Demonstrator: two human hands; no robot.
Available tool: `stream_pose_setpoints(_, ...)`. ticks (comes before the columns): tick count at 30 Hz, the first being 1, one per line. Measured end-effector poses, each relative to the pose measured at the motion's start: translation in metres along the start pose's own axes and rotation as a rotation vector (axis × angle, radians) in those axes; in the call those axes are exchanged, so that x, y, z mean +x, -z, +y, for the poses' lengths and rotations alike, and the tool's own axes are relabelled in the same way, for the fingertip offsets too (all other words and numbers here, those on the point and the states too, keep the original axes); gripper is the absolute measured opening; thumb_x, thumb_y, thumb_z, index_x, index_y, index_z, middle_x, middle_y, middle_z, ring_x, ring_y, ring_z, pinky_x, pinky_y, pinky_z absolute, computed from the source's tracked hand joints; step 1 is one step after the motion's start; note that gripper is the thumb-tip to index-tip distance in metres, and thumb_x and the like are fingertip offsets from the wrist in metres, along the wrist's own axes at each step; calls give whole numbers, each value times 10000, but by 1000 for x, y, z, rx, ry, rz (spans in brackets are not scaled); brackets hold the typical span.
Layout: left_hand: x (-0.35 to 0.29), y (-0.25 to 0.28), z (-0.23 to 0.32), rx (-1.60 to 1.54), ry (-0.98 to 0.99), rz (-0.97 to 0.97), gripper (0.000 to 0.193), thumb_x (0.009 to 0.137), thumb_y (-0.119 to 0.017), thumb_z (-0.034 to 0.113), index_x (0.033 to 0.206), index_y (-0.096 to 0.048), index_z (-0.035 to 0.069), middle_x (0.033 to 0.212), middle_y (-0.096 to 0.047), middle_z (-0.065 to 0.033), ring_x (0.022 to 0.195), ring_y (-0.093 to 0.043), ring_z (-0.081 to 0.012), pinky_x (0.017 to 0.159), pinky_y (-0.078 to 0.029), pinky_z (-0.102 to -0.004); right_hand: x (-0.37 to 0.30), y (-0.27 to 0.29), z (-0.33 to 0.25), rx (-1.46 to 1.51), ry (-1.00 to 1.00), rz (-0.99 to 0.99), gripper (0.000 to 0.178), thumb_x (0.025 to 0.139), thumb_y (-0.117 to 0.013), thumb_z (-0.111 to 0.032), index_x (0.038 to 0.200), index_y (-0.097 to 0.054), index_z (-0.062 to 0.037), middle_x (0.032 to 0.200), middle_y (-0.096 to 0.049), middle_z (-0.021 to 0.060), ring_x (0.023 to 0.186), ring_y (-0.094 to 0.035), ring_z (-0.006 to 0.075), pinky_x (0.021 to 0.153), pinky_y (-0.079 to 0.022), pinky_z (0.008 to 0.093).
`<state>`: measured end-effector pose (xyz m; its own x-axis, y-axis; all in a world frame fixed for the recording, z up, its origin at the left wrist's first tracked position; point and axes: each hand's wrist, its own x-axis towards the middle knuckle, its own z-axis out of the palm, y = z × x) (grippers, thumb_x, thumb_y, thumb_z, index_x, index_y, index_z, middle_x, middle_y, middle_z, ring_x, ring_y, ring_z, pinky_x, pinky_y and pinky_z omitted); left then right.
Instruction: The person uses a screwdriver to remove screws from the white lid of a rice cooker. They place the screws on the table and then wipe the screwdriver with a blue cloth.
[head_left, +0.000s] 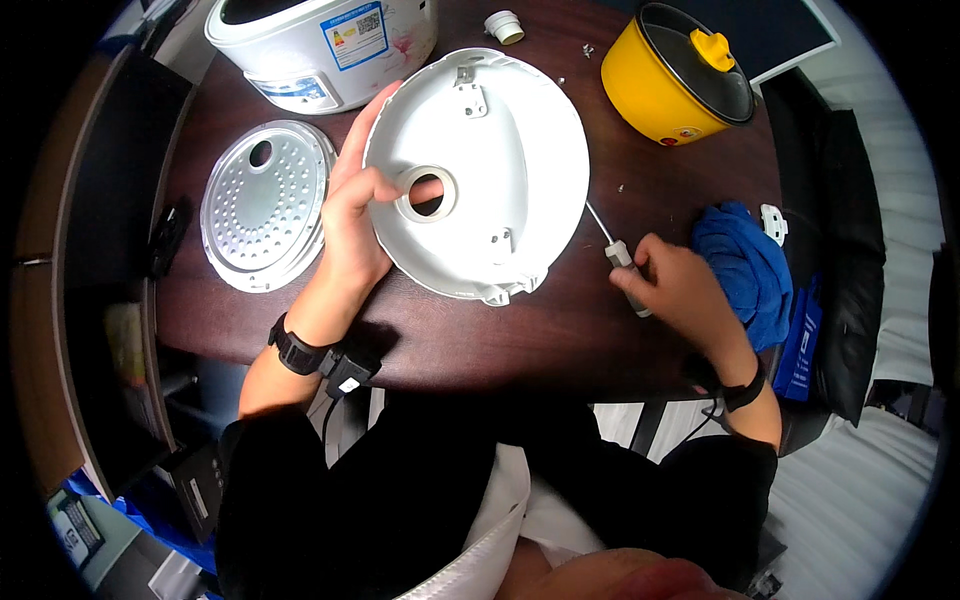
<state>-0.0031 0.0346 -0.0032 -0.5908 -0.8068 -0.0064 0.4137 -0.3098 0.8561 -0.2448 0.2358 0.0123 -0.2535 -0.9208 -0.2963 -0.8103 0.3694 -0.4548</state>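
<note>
My left hand point(345, 215) is closed round the left edge of a round white plastic lid shell point(550, 180), with a finger showing through its round hole. The shell's hollow inner side faces up, with small metal hinge-like fittings at top and bottom. Beside it on the right, my right hand point(685, 290) grips the grey-white handle of a screwdriver point(618, 255). The shaft points up and left to the shell's edge; whether the tip touches it is hidden. Left of my left hand lies a dimpled metal inner lid point(230, 225) with one round hole.
A white rice cooker body point(285, 45) stands at the back left of the brown table point(440, 345). Farther back are a white cap point(504, 27) and small screws point(588, 49). A yellow pot point(640, 85), a blue cloth point(745, 270) and a small white part point(774, 225) sit on the right.
</note>
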Motion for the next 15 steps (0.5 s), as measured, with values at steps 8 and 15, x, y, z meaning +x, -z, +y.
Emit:
stream_pose_setpoints(8, 1, -1, -1, 48, 4, 0, 721, 684, -436, 80, 1397, -343, 23, 1318, -464, -143, 1141, -522, -234, 828, -550, -302, -10, 10, 21, 107, -39, -46, 221, 845, -617, -219, 930, -561, -23, 703, -576, 145, 559, -573, 247, 526, -436, 336)
stream_pose_setpoints(15, -3, -1, 1, 63, -25, -66, 672, 736, -461, 60, 1397, -340, 35, 1302, -472, -135, 1148, -512, -218, 889, -508, -285, -33, 40, -2, 601, -191, 176, 242, 926, -492, -167, 1098, -554, -7, 699, -511, 23, 519, -490, 82, 473, -375, 224)
